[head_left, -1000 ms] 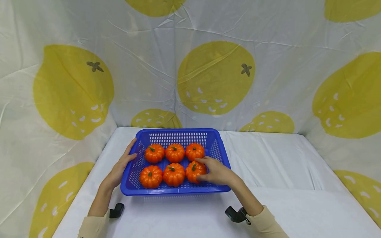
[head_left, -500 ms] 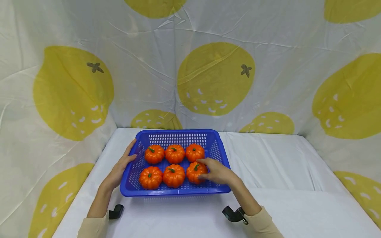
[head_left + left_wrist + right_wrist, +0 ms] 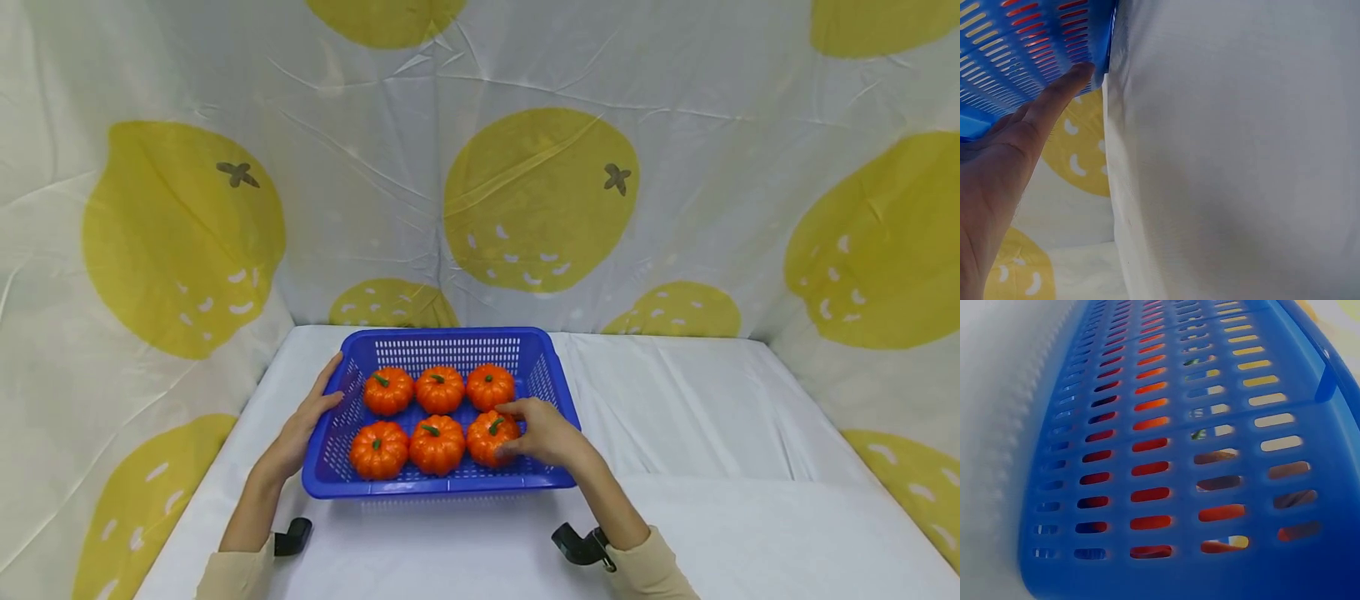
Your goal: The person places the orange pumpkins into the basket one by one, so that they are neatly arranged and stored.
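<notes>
A blue perforated plastic basket [image 3: 442, 492] stands on the white-covered table, with small orange pumpkins in two rows inside. My left hand [image 3: 300, 429] grips the basket's left side, thumb at the rim; the left wrist view shows its fingers [image 3: 1063, 90] along the outer wall. Over the right rim reaches my right hand [image 3: 547, 433], holding the front right pumpkin [image 3: 487, 439] between thumb and fingers. Beside that one sits the front middle pumpkin [image 3: 437, 446], and behind it the back right pumpkin [image 3: 491, 387]. The right wrist view mostly shows the basket's slotted wall [image 3: 1179, 444], which hides the hand largely.
White cloth [image 3: 712, 417] covers the table around the basket. A lemon-print curtain [image 3: 360, 192] hangs behind and at both sides. Black curved mounts [image 3: 581, 546] sit at both wrists, below the tan sleeves.
The front right pumpkin has turned slightly, its stem now leaning further right. My right wrist and forearm have shifted a little left; the left hand stays at the basket's side.
</notes>
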